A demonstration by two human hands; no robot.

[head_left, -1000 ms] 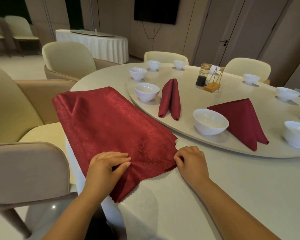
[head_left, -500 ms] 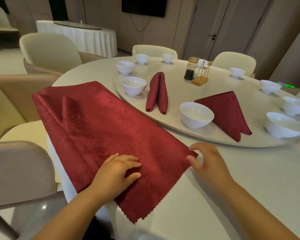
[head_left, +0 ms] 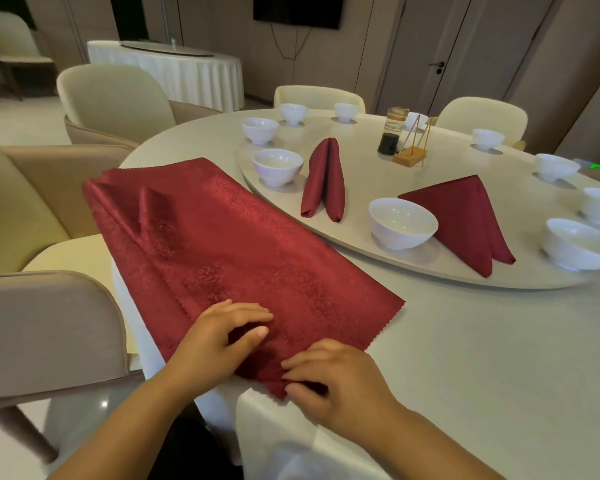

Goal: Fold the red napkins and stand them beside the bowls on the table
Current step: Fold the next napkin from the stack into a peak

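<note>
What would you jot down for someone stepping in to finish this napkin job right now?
Left hand: rests on the flat napkin, fingers curled; I cannot confirm a pinch.
Right hand: pinches its near corner.
Done: narrow folded napkin beside the near-left bowl, and triangular folded napkin beside the middle bowl, all on the turntable.
Left: fold the flat one and stand it by a bowl without one, such as the right bowl. More bowls wait.
</note>
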